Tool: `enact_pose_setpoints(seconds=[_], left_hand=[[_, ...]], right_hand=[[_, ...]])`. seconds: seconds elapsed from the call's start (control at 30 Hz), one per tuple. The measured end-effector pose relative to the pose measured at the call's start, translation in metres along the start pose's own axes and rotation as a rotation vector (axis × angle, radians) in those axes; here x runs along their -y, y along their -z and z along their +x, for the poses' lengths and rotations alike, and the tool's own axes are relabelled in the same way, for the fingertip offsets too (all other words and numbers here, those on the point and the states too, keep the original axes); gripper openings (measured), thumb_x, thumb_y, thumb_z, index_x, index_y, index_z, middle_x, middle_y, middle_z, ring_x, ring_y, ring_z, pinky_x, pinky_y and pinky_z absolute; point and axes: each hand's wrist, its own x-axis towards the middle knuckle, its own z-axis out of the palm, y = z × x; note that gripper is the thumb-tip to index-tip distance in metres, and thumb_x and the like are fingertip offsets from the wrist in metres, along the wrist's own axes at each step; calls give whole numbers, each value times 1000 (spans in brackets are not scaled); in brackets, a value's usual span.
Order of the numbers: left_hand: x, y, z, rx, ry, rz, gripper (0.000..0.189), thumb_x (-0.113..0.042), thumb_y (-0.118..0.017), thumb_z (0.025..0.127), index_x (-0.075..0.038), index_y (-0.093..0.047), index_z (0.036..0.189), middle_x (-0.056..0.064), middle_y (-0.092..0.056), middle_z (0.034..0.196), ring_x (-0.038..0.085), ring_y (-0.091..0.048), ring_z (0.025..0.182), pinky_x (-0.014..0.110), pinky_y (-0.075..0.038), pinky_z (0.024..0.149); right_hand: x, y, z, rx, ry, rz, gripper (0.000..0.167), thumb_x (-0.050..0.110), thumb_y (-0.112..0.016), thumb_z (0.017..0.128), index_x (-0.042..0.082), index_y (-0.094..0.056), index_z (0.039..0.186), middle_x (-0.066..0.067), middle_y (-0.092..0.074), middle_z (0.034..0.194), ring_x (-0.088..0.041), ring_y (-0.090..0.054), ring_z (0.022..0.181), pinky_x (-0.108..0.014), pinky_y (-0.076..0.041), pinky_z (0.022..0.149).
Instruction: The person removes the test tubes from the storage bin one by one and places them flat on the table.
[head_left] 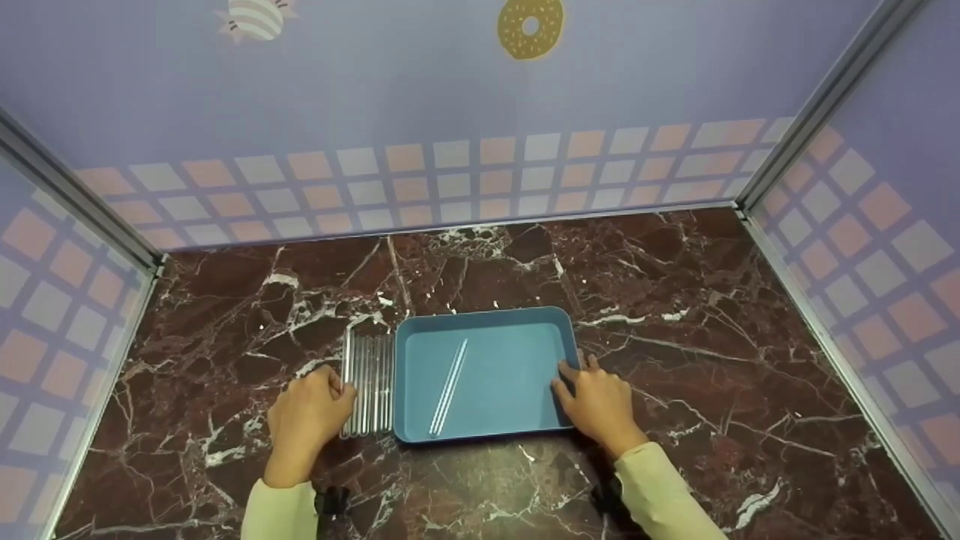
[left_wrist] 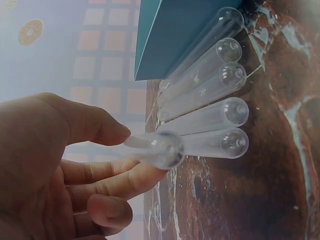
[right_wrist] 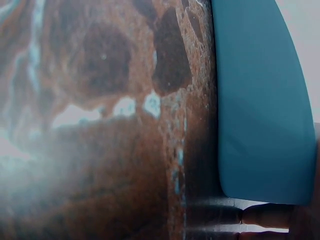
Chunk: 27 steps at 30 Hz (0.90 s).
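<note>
My left hand pinches a clear round-bottomed test tube between thumb and fingers, at the left end of a row. Several more clear test tubes lie side by side on the table, against the left side of a blue tray. Inside the tray, one test tube lies at a slant in the left half. My right hand grips the tray's right edge, with fingers over the rim and outside it. The right wrist view shows mostly the tray's outer wall.
The table is dark red marble with white veins. A lilac wall with pink and white squares stands behind it. Similar panels close off both sides, joined by metal corner strips.
</note>
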Motion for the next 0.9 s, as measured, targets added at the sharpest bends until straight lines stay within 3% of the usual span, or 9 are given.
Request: enact_pose_setpoints(seconds=[0.33, 0.9], left_hand=[[3, -1, 4, 28, 4, -2, 16, -19, -63, 92, -10, -61, 79, 7, -61, 68, 29, -57, 58, 48, -47, 51], [10, -5, 9, 50, 13, -1, 19, -21, -63, 92, -11, -59, 77, 8, -60, 69, 29, -57, 60, 49, -47, 52]], right_hand=[[0, 1, 1, 45, -27, -4, 35, 34, -71, 101, 14, -78, 128, -28, -71, 124, -53, -71, 82, -60, -55, 64], [0, 1, 1, 62, -39, 3, 36, 34, -70, 101, 13, -78, 129, -34, -65, 133, -56, -71, 95, -63, -56, 73]])
